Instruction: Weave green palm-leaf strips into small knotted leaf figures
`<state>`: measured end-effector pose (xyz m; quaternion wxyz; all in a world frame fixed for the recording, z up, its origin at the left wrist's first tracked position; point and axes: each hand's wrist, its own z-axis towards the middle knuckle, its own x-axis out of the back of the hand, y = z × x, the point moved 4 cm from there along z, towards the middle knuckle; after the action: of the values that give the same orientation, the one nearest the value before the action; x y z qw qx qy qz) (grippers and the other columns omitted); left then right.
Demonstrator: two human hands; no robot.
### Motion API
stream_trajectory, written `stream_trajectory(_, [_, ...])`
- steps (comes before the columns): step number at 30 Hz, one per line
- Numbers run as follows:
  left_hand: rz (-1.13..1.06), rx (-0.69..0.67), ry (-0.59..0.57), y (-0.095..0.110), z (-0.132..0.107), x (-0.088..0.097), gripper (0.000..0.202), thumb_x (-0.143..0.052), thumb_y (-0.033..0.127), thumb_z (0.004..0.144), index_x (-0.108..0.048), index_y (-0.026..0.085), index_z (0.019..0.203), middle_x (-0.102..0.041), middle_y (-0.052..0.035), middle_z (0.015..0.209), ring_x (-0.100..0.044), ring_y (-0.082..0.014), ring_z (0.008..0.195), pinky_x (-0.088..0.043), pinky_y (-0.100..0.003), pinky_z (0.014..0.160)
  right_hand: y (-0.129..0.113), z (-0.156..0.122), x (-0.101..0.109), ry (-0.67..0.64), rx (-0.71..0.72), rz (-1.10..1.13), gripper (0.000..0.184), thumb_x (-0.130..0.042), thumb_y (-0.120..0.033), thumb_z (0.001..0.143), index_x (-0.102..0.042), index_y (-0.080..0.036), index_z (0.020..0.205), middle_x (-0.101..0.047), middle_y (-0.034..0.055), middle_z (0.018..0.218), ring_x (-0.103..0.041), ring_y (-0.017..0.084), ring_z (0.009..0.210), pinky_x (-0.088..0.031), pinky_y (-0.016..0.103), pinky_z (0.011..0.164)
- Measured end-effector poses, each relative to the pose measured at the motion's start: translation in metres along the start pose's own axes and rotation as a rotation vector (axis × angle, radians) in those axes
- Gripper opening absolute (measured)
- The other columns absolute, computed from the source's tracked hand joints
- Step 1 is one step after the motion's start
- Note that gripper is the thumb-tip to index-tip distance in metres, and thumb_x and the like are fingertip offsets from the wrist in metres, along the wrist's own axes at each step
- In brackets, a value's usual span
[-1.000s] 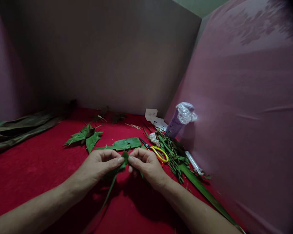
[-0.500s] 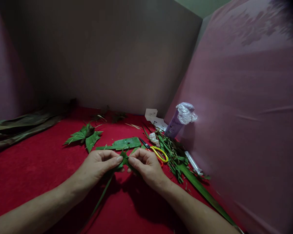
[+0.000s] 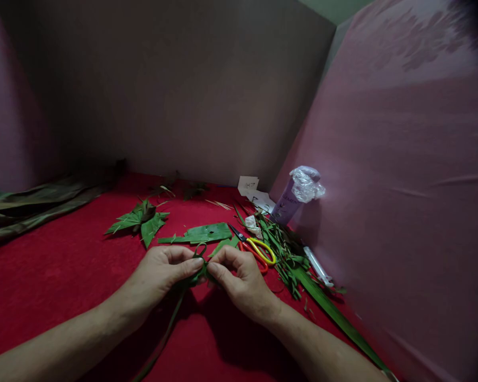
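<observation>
Btwn L hand & R hand, grn leaf.

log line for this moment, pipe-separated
left hand: pinching green leaf | right hand: pinching same leaf | scissors: on red cloth, unheld

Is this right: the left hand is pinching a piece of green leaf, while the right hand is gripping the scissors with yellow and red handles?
Not quite: the right hand isn't gripping the scissors. The head view shows them lying on the red surface just beyond it, while its thumb and fingers pinch the green leaf too. The rest is right.
</observation>
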<state>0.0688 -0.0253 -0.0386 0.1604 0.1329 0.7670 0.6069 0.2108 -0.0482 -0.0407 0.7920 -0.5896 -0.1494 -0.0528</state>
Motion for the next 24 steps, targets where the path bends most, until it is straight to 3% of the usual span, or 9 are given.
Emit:
stream_trajectory(6, [0.034, 0.015, -0.065, -0.003, 0.005, 0.003, 0.026, -0.07, 0.04, 0.066, -0.062, 0.016, 0.069, -0.062, 0.0009, 0.059, -0.052, -0.0105, 0.05, -0.036, -0.022, 0.049, 0.0, -0.001, 0.0, 0.01, 0.024, -0.061, 0.015, -0.052, -0.024, 0.083, -0.054, -0.017, 0.07, -0.055, -0.001, 0.062, -0.049, 0.01, 0.056, -0.04, 0.023, 0.054])
stream_trajectory(13, [0.06, 0.01, -0.009, -0.007, 0.005, 0.003, 0.028, -0.071, 0.04, 0.065, -0.058, 0.015, 0.062, -0.051, 0.0053, 0.048, -0.042, -0.0065, 0.041, -0.028, -0.019, 0.041, -0.003, -0.003, 0.0, -0.002, 0.04, -0.135, 0.015, -0.052, -0.024, 0.083, -0.054, -0.017, 0.07, -0.054, -0.0017, 0.061, -0.047, 0.01, 0.055, -0.038, 0.022, 0.053])
stream_trajectory(17, [0.079, -0.003, 0.015, -0.006, 0.005, 0.003, 0.029, -0.071, 0.041, 0.065, -0.06, 0.014, 0.063, -0.054, 0.0039, 0.05, -0.043, -0.0069, 0.043, -0.029, -0.019, 0.042, -0.001, -0.001, -0.001, -0.004, 0.022, -0.09, 0.015, -0.053, -0.025, 0.082, -0.054, -0.017, 0.069, -0.055, -0.0015, 0.061, -0.047, 0.01, 0.055, -0.038, 0.022, 0.053])
stream_trajectory(24, [0.029, 0.006, -0.066, 0.005, 0.001, 0.002, 0.029, -0.066, 0.045, 0.069, -0.067, 0.016, 0.068, -0.063, 0.0, 0.057, -0.051, -0.011, 0.048, -0.034, -0.021, 0.045, 0.005, 0.002, 0.002, 0.051, -0.023, 0.08, 0.018, -0.054, -0.031, 0.081, -0.053, -0.017, 0.068, -0.053, -0.0019, 0.059, -0.046, 0.01, 0.054, -0.037, 0.022, 0.052])
